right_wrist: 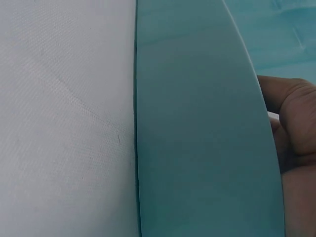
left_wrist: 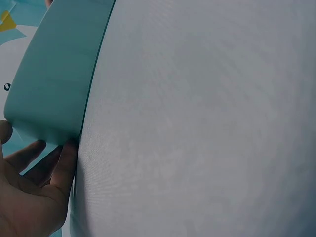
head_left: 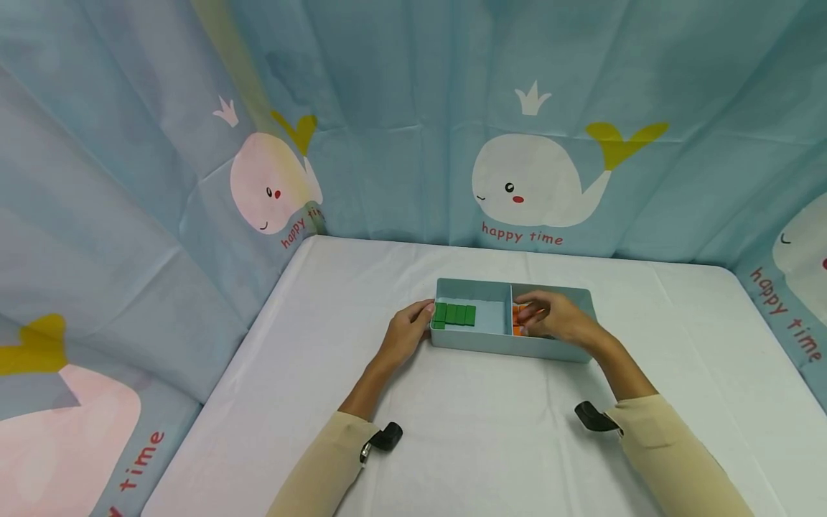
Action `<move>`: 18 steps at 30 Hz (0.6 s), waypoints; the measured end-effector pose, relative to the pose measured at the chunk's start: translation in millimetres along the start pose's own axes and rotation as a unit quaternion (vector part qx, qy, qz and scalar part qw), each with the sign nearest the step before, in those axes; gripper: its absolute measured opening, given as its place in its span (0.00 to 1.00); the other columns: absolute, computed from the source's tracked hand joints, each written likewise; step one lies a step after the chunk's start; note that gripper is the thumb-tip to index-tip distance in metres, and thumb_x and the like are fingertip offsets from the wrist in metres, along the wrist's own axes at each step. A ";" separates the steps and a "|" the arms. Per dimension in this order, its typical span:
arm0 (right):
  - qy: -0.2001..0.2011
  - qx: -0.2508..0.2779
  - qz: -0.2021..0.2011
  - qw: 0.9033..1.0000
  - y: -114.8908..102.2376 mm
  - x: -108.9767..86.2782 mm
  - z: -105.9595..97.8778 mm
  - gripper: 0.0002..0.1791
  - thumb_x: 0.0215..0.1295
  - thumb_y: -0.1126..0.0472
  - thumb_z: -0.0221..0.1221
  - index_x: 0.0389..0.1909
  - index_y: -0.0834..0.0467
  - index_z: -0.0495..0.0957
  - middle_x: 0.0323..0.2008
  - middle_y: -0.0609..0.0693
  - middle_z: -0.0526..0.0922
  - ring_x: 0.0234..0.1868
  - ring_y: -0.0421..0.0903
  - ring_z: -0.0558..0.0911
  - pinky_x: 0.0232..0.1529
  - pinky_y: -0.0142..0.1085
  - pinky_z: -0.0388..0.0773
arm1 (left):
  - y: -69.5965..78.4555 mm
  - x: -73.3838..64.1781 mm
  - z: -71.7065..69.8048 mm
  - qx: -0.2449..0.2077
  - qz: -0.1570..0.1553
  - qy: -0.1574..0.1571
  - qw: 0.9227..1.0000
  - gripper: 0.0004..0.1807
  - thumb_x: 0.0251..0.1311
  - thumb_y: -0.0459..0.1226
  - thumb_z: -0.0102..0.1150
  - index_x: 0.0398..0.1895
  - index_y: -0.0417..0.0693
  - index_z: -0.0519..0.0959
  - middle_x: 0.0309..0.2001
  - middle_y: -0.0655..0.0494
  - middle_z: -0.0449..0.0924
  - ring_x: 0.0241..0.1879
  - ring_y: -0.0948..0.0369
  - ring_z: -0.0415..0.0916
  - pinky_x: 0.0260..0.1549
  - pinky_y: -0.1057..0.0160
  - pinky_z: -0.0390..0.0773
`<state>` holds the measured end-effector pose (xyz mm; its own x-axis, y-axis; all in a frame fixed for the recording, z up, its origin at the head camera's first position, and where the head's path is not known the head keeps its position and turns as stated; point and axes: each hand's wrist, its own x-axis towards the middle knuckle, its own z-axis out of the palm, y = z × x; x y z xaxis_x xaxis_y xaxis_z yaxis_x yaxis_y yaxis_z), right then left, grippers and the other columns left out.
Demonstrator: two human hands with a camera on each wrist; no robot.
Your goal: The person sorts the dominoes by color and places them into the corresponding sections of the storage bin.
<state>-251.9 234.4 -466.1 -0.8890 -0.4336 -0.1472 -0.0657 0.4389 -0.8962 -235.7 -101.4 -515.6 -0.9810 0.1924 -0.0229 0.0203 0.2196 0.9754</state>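
Note:
A grey-blue box (head_left: 510, 346) with two compartments stands on the white-covered table. In its left compartment several flat green tiles (head_left: 460, 315) lie in a row, with another green piece at the row's near left corner. Orange pieces (head_left: 517, 331) show beside the divider in the right compartment, partly covered by a hand. My left hand (head_left: 405, 332) touches the box's left end, its fairly straight fingertips (left_wrist: 69, 147) against the outer wall. Into the right compartment reaches my right hand (head_left: 558, 316), fingers bent over the orange pieces. Whether it pinches one is hidden; the box wall blocks the right wrist view.
White cloth (head_left: 491, 431) covers the table around the box. A blue curtain (head_left: 400, 143) printed with whales hangs behind and at both sides. Black devices (head_left: 388, 436) sit at both sleeve cuffs.

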 end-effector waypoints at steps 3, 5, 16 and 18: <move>0.017 0.017 0.005 1.000 -0.8 -5.2 -1.9 0.33 0.69 0.71 0.66 0.73 0.68 0.69 0.56 0.69 0.80 0.48 0.53 0.88 0.48 0.38 0.89 | 1.3 -0.1 -0.2 0.001 -0.002 0.002 1.000 0.28 0.85 0.45 0.48 0.76 0.33 0.69 0.72 0.34 0.74 0.69 0.41 0.75 0.59 0.46 0.85; 0.028 0.022 0.005 0.999 -1.3 -9.8 -3.6 0.31 0.71 0.70 0.65 0.74 0.67 0.69 0.57 0.69 0.80 0.49 0.54 0.88 0.50 0.42 0.89 | 0.8 -0.8 0.3 0.001 -0.001 0.007 1.000 0.29 0.85 0.46 0.48 0.76 0.34 0.70 0.72 0.36 0.74 0.69 0.42 0.75 0.60 0.46 0.85; 0.126 -0.029 -0.031 0.991 -10.4 -45.6 -15.0 0.25 0.78 0.58 0.63 0.71 0.61 0.75 0.55 0.62 0.84 0.50 0.46 0.86 0.46 0.38 0.88 | -0.9 -2.5 -1.4 0.010 0.004 0.017 1.000 0.33 0.82 0.55 0.50 0.76 0.43 0.73 0.71 0.45 0.77 0.68 0.49 0.78 0.59 0.51 0.86; 0.143 -0.038 -0.043 0.988 -12.4 -53.2 -18.9 0.24 0.79 0.57 0.62 0.70 0.60 0.76 0.53 0.60 0.85 0.48 0.44 0.87 0.44 0.38 0.88 | -0.8 -2.5 -2.2 0.017 0.003 0.017 1.000 0.32 0.82 0.55 0.50 0.76 0.43 0.72 0.70 0.46 0.78 0.68 0.50 0.78 0.58 0.53 0.86</move>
